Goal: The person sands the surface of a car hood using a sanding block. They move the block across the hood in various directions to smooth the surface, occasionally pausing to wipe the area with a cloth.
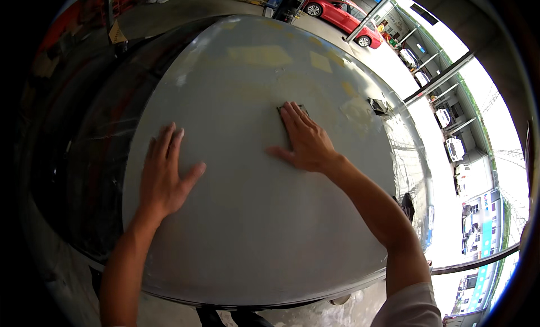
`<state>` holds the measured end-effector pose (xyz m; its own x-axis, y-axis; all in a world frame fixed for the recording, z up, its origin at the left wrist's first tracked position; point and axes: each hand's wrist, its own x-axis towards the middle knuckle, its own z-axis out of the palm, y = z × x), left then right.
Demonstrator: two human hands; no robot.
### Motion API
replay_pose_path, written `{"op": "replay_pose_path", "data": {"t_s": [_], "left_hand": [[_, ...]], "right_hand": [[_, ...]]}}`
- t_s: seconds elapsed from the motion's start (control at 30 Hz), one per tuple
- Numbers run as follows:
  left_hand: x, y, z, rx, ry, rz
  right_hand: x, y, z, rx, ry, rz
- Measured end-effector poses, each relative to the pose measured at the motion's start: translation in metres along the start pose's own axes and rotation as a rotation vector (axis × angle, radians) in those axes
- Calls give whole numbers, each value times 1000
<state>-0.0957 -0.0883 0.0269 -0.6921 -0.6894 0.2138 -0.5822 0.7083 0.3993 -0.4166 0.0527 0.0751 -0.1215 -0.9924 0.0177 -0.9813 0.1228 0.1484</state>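
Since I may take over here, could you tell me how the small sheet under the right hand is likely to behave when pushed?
The sheet looks thin, so probably floppy and light. Pressed flat by the right hand on the smooth grey panel, it should slide rather than roll.

Grey primed car body panel (253, 214), large, curved, matte, lying roughly flat and filling the middle of the view. Yellowish filler patches across its far part, edges bent by the lens. Small dark sanding pad (292, 108) lies flat on the panel's upper middle, mostly hidden, only its far corner showing. The panel's left side borders a glossy dark surface.
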Motion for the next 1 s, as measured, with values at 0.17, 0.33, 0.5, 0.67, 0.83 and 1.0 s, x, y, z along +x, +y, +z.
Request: {"op": "replay_pose_path", "data": {"t_s": [0.17, 0.33, 0.5, 0.67, 0.83, 1.0], "left_hand": [[15, 20, 18, -51, -2, 89], [4, -1, 1, -1, 5, 22], [3, -4, 6, 17, -2, 32], [15, 20, 20, -36, -3, 119], [6, 2, 8, -18, -10, 48], [2, -2, -1, 5, -7, 45]], "right_hand": [[66, 44, -5, 4, 22, 341], [22, -43, 14, -19, 35, 8], [-23, -1, 3, 128, -30, -137], [71, 93, 7, 163, 14, 302], [36, 18, 23, 75, -12, 19], [34, 25, 11, 107, 7, -62]]}}
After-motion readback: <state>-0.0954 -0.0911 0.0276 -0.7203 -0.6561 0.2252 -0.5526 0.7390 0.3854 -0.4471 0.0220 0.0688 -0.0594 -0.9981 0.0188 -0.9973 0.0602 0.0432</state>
